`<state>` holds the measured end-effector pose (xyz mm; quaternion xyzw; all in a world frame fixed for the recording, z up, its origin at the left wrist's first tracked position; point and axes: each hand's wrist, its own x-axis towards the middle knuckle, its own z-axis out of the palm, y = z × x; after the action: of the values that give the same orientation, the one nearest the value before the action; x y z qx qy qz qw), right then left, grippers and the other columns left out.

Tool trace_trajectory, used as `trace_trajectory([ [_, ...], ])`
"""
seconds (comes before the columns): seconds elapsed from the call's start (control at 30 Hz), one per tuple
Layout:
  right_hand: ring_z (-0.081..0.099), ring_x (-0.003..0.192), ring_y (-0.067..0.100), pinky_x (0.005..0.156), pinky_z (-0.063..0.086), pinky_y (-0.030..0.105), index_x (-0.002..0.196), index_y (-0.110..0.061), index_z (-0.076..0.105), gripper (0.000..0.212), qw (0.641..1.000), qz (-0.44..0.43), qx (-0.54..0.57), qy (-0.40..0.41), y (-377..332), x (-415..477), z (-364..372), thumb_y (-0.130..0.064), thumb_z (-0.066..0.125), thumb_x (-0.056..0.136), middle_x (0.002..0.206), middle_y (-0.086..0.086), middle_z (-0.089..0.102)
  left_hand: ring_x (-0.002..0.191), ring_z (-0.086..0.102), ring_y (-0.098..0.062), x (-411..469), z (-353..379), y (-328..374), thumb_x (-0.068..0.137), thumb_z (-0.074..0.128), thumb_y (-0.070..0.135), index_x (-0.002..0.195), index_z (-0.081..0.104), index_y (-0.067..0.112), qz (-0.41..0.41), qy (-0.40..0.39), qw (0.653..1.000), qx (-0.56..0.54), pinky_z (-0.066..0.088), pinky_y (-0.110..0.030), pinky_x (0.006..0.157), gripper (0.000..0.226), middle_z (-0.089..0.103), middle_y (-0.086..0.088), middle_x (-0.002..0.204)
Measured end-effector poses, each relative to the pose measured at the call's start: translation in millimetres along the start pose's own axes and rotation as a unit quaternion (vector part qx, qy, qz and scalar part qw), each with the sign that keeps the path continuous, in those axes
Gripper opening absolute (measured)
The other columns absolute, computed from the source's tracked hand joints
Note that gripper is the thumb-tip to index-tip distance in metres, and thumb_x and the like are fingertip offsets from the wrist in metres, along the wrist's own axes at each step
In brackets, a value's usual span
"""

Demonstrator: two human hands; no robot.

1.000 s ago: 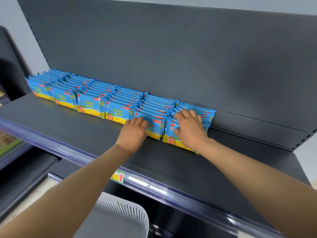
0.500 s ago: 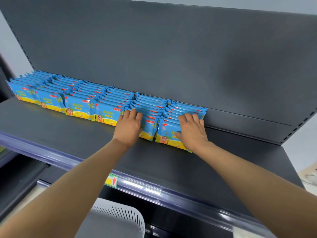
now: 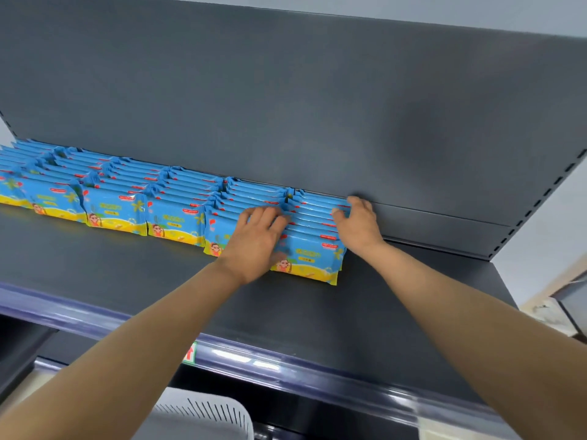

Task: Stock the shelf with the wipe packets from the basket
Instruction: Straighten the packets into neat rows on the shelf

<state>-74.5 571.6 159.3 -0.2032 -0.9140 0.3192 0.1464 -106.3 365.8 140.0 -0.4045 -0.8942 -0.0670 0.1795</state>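
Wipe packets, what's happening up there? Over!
Left hand pressing end stack of wipe packets, right hand at its back right corner. Stack upright on shelf. Nothing in the way.

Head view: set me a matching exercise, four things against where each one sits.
1. left hand
2. right hand
3. basket
4. arrow label

A. on the front rail
B. at the right end of the rightmost packet stack
C. below the shelf, at the frame's bottom edge
D. across that stack's left edge

Pairs: 1-D, 2-B, 3-C, 4-A
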Motion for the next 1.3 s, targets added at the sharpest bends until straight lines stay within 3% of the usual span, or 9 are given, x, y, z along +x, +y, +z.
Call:
trace_trajectory([
  [0.17, 0.035, 0.135, 0.024, 0.108, 0.03, 0.031, 0.147, -0.008, 0.022, 0.058, 0.981, 0.12, 0.149, -0.041, 18.8, 28.2, -6.3, -0.028, 0.045, 0.097, 0.15, 0.01, 0.031, 0.141, 0.013, -0.017, 22.7, 12.7, 8.8, 0.078, 0.066, 0.044, 0.146, 0.019, 0.019, 0.049, -0.092, 0.995, 0.006, -0.012, -0.036, 0.113, 0.087, 0.023, 0.0, 0.148],
  [0.37, 0.062, 0.1, 0.021, 0.088, 0.051, 0.035, 0.122, -0.01, 0.052, 0.03, 0.94, 0.183, 0.274, -0.085, 27.2, 43.3, 7.1, -0.022, 0.046, 0.095, 0.117, 0.009, 0.063, 0.142, 0.014, -0.016, 28.6, 19.7, 6.9, 0.08, 0.065, 0.042, 0.147, 0.016, 0.022, 0.056, -0.099, 0.993, 0.012, -0.016, -0.034, 0.112, 0.085, 0.023, 0.001, 0.15],
  [0.47, 0.061, 0.093, 0.016, 0.07, 0.047, 0.027, 0.12, -0.011, 0.054, 0.027, 0.942, 0.176, 0.276, -0.077, 27.4, 43.4, 10.5, -0.022, 0.045, 0.097, 0.112, 0.006, 0.063, 0.141, 0.016, -0.016, 29.1, 20.4, 7.6, 0.08, 0.064, 0.042, 0.147, 0.018, 0.021, 0.057, -0.094, 0.994, 0.017, -0.016, -0.035, 0.112, 0.084, 0.025, 0.001, 0.149],
  [0.67, 0.064, 0.099, 0.02, 0.093, 0.051, 0.039, 0.108, -0.014, 0.06, 0.02, 0.934, 0.173, 0.301, -0.083, 31.3, 43.8, 9.5, -0.021, 0.045, 0.098, 0.11, 0.006, 0.066, 0.14, 0.019, -0.016, 32.2, 18.8, 10.5, 0.079, 0.065, 0.042, 0.147, 0.019, 0.02, 0.053, -0.092, 0.994, 0.027, -0.014, -0.036, 0.113, 0.084, 0.028, 0.0, 0.148],
  [0.83, 0.064, 0.097, 0.019, 0.094, 0.051, 0.039, 0.096, -0.018, 0.061, 0.017, 0.933, 0.168, 0.301, -0.102, 31.3, 42.2, 5.4, -0.02, 0.044, 0.098, 0.108, 0.007, 0.067, 0.141, 0.016, -0.016, 30.7, 17.5, 14.7, 0.082, 0.063, 0.041, 0.147, 0.018, 0.019, 0.048, -0.097, 0.993, 0.038, -0.012, -0.036, 0.114, 0.082, 0.027, 0.0, 0.148],
  [0.93, 0.063, 0.097, 0.018, 0.089, 0.051, 0.035, 0.1, -0.017, 0.06, 0.016, 0.929, 0.166, 0.311, -0.108, 30.7, 38.1, 3.6, -0.019, 0.044, 0.098, 0.111, 0.008, 0.066, 0.142, 0.012, -0.015, 27.6, 17.4, 16.9, 0.084, 0.06, 0.042, 0.148, 0.015, 0.02, 0.044, -0.098, 0.993, 0.051, -0.013, -0.035, 0.114, 0.081, 0.023, 0.001, 0.15],
  [1.07, 0.058, 0.095, 0.016, 0.075, 0.047, 0.025, 0.118, -0.01, 0.053, 0.024, 0.97, 0.118, 0.21, -0.031, 26.7, 26.2, 1.0, -0.018, 0.043, 0.097, 0.118, 0.008, 0.06, 0.143, 0.01, -0.016, 24.8, 17.5, 20.9, 0.084, 0.059, 0.041, 0.148, 0.013, 0.019, 0.03, -0.098, 0.993, 0.055, -0.014, -0.035, 0.113, 0.081, 0.021, 0.0, 0.151],
  [1.17, 0.053, 0.115, 0.023, 0.096, 0.045, 0.031, 0.129, -0.006, 0.047, 0.035, 0.99, 0.054, 0.131, 0.0, 18.9, 14.1, -3.8, -0.019, 0.046, 0.096, 0.129, 0.011, 0.053, 0.143, 0.009, -0.017, 23.5, 16.6, 22.7, 0.083, 0.061, 0.041, 0.148, 0.011, 0.019, 0.02, -0.102, 0.993, 0.058, -0.016, -0.035, 0.112, 0.085, 0.018, -0.002, 0.153],
  [1.3, 0.042, 0.123, 0.025, 0.102, 0.035, 0.033, 0.13, -0.01, 0.045, 0.049, 0.996, -0.093, 0.014, -0.007, 14.9, -12.1, -9.6, -0.029, 0.06, 0.088, 0.13, 0.008, 0.049, 0.144, 0.005, -0.021, 20.2, 15.6, 26.2, 0.082, 0.063, 0.04, 0.148, 0.003, 0.016, 0.013, -0.12, 0.986, 0.116, -0.015, -0.04, 0.112, 0.093, 0.012, -0.005, 0.155],
])
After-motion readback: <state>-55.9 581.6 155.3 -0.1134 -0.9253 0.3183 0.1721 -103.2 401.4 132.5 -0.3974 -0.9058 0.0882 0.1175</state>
